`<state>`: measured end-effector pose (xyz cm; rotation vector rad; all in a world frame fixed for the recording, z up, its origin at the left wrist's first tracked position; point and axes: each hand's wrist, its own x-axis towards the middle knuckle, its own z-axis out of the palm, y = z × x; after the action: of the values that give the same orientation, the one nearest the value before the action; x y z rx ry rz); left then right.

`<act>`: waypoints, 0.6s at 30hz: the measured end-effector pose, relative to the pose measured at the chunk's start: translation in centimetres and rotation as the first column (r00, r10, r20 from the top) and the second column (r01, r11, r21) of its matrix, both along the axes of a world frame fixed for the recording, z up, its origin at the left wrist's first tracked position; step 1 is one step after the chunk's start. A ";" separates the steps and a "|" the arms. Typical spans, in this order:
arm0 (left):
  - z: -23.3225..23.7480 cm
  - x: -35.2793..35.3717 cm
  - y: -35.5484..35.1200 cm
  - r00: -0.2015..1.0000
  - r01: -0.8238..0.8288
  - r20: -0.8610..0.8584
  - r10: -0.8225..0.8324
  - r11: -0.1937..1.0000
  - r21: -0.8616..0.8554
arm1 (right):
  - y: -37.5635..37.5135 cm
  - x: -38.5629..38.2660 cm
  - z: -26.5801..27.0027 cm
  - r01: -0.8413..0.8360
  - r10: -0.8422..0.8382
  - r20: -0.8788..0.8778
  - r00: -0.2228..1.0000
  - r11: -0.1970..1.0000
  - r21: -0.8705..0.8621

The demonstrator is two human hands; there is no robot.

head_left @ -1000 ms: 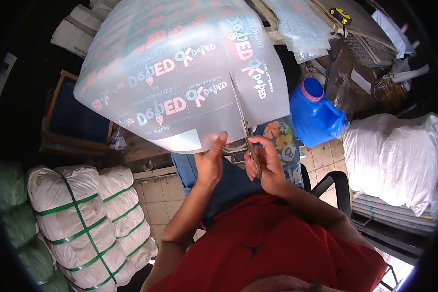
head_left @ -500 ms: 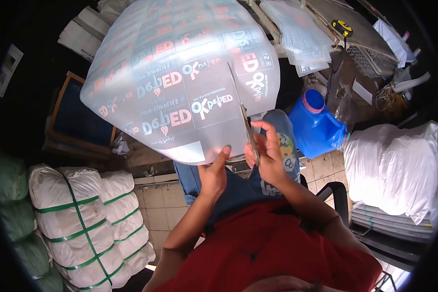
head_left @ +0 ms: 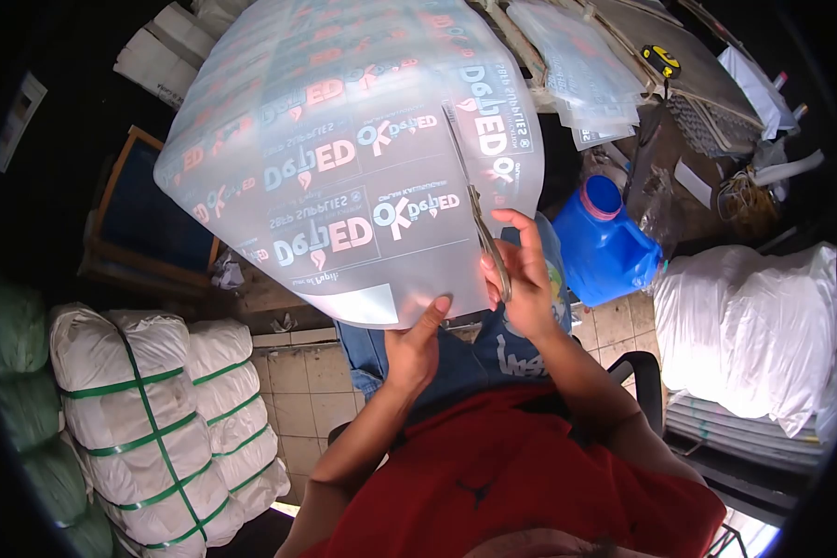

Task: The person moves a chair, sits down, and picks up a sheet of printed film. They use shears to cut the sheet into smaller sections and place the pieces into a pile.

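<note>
While white bales [head_left: 139, 409] are standing at eight o'clock, the printed plastic sheet [head_left: 344, 149] is spreading out at eleven; left hand [head_left: 414, 350] is pinching its near edge, thumb on top, at six; right hand [head_left: 532, 296] is gripping scissors [head_left: 475, 201], their blades pointing between eleven and twelve; blue jug [head_left: 604, 253] is sitting near three

Looks like a small workshop that's half storeroom to me — chunky white bundles [head_left: 116, 410] cinched with green straps [head_left: 126, 382] are stacked on the left, and there's a big white wrapped load [head_left: 749, 325] on the right. Then you've got scissors [head_left: 482, 223] in a huge printed plastic sheet [head_left: 321, 167], more printed sheets [head_left: 575, 70] near a tape measure [head_left: 661, 61] — all over a plain tiled floor [head_left: 293, 391].
</note>
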<state>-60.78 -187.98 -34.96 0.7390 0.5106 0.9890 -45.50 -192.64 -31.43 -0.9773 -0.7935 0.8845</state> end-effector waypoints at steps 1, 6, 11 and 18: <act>-0.1 -0.1 0.0 1.000 0.025 0.020 -0.024 0.999 -0.027 | 0.1 0.4 0.0 -0.036 0.036 -0.016 0.999 0.999 -0.005; -0.5 -0.3 -0.1 0.998 0.060 0.029 -0.058 0.995 -0.074 | 1.2 1.3 -0.1 -0.068 0.068 -0.061 0.996 0.998 0.004; -0.7 -0.2 -0.1 0.999 0.023 -0.024 -0.024 0.997 -0.068 | 1.4 0.9 -0.7 -0.068 0.071 -0.077 0.994 0.997 0.041; -0.8 -0.7 0.0 0.999 0.052 0.017 -0.051 0.995 -0.085 | 2.7 1.5 0.0 -0.070 0.077 -0.100 0.992 0.995 0.074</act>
<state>-61.51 -187.98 -35.71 0.6645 0.5151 0.9185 -44.04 -189.92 -31.43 -0.8387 -0.7717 0.9569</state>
